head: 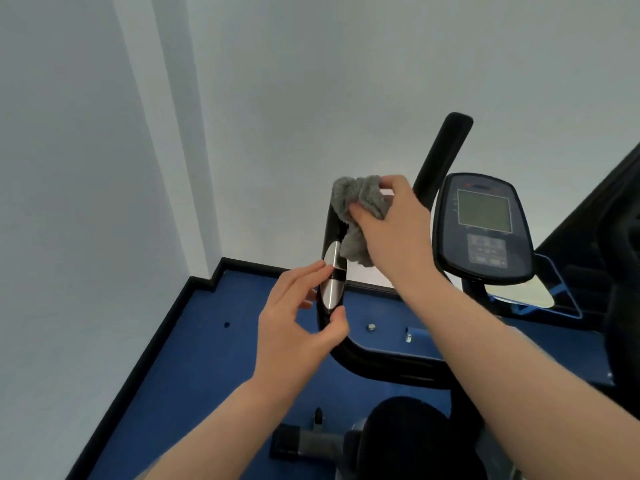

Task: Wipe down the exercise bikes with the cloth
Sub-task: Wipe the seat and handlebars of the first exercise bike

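The right hand (391,230) holds a grey cloth (358,216) bunched against the upper part of the bike's left handlebar (332,271). Its fingers are curled round the cloth, thumb on the near side and fingertips on top, and the loose end of the cloth hangs down beside the bar, reaching as far as the silver sensor plate (331,278) set into the grip.

The left hand (298,327) is at that same handlebar, lower down. Its fingers are apart and only lightly bent: the fingertips touch the left edge of the sensor plate and the thumb touches the bar just below the plate. It rests on the bar rather than closing round it.

The handlebar is black and curves up from a crossbar that runs to the right towards the bike's stem. The right handlebar (443,150) stands up behind the right hand, bare of the cloth. Just right of it is the console (485,226), an oval dark panel with a blank greyish screen above a block of buttons, tilted towards the person. The black saddle (415,438) shows at the bottom edge, under the right forearm.

The bike stands on a blue floor (214,358) edged with a black skirting, in a corner of pale walls (277,81). A second dark machine (620,237) is partly visible at the right edge.
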A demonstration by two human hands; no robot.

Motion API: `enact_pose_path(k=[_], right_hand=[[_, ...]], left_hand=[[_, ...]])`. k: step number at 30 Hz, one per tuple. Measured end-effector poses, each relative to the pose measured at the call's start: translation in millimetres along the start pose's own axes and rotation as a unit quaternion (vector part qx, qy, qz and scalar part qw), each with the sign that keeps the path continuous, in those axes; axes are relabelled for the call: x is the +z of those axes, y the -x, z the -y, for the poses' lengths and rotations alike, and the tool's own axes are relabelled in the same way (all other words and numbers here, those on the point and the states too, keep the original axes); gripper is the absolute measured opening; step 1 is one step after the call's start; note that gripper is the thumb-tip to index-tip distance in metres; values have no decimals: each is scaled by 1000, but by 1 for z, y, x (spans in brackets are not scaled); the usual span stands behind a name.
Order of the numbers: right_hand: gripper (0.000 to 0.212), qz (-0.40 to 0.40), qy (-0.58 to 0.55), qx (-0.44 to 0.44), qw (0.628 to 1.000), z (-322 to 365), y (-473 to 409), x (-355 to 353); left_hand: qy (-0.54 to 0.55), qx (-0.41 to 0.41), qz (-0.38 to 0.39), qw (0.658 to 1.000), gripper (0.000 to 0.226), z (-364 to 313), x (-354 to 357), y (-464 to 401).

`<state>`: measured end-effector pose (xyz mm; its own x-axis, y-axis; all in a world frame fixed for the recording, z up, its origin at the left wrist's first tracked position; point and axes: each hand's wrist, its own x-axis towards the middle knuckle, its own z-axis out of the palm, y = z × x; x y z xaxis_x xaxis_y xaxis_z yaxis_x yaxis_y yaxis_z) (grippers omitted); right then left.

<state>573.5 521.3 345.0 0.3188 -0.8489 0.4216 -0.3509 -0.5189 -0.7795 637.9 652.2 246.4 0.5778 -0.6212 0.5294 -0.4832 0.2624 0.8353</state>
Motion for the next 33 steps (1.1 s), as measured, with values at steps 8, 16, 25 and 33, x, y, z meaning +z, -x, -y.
enact_pose_path(k=[8,16,25,33], right_hand=[[25,2,36,-106,994,-2,9,1],[16,53,30,-104,993,-10,13,3],[21,123,-49,-34,991,-15,22,-3],[24,246,-35,-90,964,-12,48,-15]], left_hand=[[3,-3,1,1000,51,0,0,1],[9,-14,0,1000,50,-2,0,1],[23,-54,-2,998,56,-7,2,7],[53,-107,-20,993,39,-17,-1,16]])
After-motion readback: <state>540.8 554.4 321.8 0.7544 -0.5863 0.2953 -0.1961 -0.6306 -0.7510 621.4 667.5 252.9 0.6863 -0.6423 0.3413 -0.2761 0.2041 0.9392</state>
